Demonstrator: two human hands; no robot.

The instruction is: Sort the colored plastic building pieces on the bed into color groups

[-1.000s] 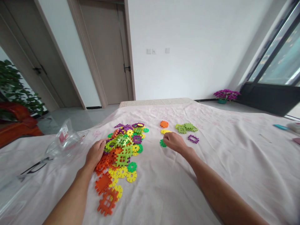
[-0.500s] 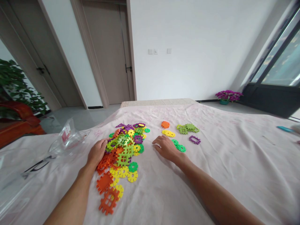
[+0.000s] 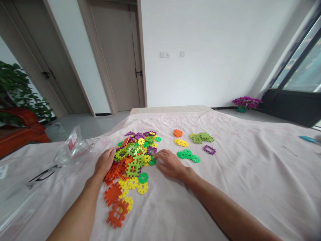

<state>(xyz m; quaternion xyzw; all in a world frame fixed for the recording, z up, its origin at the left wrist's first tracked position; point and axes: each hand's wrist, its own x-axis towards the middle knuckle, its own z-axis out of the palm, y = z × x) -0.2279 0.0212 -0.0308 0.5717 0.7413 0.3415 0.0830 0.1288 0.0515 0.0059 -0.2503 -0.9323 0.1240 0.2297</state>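
So the big jumble of plastic interlocking pieces [image 3: 132, 150] is sitting a bit left of center frame. Left hand [image 3: 104, 163] is up against its left side, fingers pressed together, can't tell if they're gripping anything. Right hand [image 3: 170, 164] is near the middle, index finger poked out at the pile's right edge by a purple window piece [image 3: 151, 150], can't tell if it's pinching. Green discs [image 3: 187, 154] lie right of center, yellow discs [image 3: 181, 143] just above.
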